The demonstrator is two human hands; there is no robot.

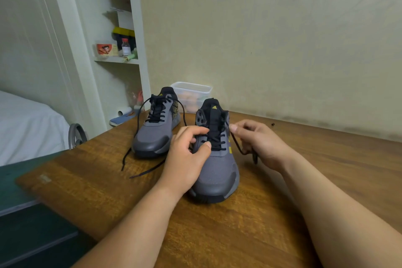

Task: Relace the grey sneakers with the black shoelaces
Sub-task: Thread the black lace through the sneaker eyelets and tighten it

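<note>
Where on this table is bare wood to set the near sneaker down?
Widest bare wood: right of the right hand, back to the wall. Also the near-left corner of the table, in front of the loose lace ends. Crowded: the middle, with far sneaker, near sneaker, left hand and plastic container.

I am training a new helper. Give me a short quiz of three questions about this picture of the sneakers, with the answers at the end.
1. True or false: the right hand pinches the black shoelace of the near sneaker.
2. What stands behind both sneakers, by the wall? A) a clear plastic box B) a kettle C) a lamp
3. Fill in: the left hand grips the ___ sneaker, while the lace ends of the far sneaker lie loose on the table.
Key: 1 true; 2 A; 3 near.
</note>
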